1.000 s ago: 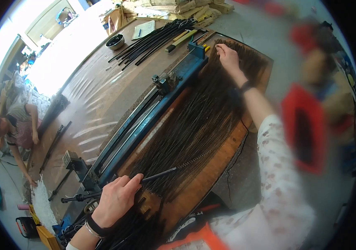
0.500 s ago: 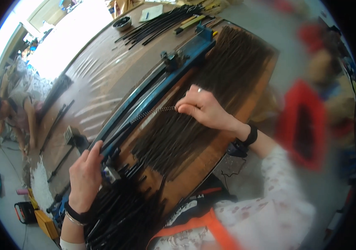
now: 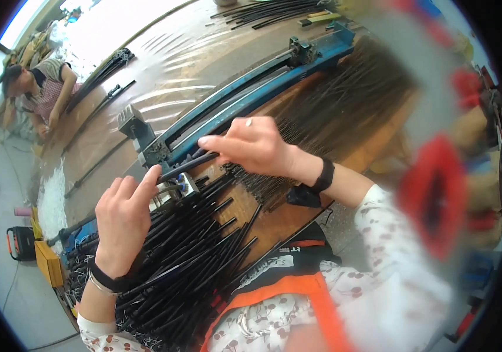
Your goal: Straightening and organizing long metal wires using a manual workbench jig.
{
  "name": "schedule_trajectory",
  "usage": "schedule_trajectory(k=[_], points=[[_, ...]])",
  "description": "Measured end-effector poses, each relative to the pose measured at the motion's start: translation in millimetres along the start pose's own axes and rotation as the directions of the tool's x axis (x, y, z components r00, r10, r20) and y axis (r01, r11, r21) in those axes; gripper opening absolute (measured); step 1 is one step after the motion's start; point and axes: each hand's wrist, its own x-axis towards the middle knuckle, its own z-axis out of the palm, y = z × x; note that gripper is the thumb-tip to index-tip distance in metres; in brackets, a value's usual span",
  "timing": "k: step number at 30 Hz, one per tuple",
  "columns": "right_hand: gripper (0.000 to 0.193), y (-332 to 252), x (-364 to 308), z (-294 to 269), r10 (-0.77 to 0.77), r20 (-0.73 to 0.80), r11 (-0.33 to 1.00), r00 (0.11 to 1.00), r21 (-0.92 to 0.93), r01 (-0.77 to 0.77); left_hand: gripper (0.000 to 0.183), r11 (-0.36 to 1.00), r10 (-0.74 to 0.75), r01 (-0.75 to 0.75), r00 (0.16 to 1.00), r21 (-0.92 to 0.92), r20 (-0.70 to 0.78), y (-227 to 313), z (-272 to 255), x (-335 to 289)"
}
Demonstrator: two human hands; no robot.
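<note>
A black tube (image 3: 185, 168) is stretched between my two hands, above the near end of a long blue rail machine (image 3: 222, 122). My left hand (image 3: 124, 220) is closed around its lower left end. At the upper right end my right hand (image 3: 255, 146) pinches the tube, thumb pointing left. The coil spring seen earlier does not show between my hands. Below them lies a heap of black tubes (image 3: 174, 278), and a layer of dark coil springs (image 3: 271, 182) covers the wood beneath my right forearm.
A metal block (image 3: 183, 189) sits at the machine's near end, and a clamp carriage (image 3: 302, 53) rides its far part. Across the plastic-covered table (image 3: 186, 82) a co-worker (image 3: 45, 94) bends over their hands. More black rods (image 3: 274, 14) lie at the far edge.
My right hand has come down and left toward my left hand. The spring it held, stretching out of the tube, is out of sight, and its fingers are now at the tube's end.
</note>
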Motion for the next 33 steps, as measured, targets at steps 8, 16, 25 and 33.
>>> schedule_trajectory(k=[8,16,25,33], points=[[0.046,-5.6,28.9,46.4,-0.06,-0.145,0.986,0.988,0.143,0.081,0.032,0.991,-0.124,0.12,0.99,-0.056,-0.068,-35.4,-10.3,-28.3],[0.024,23.2,34.4,60.5,0.51,0.318,0.835,0.799,0.04,-0.548,0.018,0.92,-0.206,0.322,0.882,0.222,-0.424,-128.8,-102.0,-114.1],[0.015,-23.8,113.5,194.0,0.1,0.451,0.892,0.887,0.355,-0.281,0.02,0.878,-0.41,0.473,0.824,0.077,-0.392,-124.1,-110.4,-204.0],[0.008,-19.3,124.8,231.5,0.03,0.434,0.907,0.9,0.366,-0.207,0.02,0.778,-0.608,0.627,0.735,-0.042,-0.302,-142.1,-83.7,-249.3]])
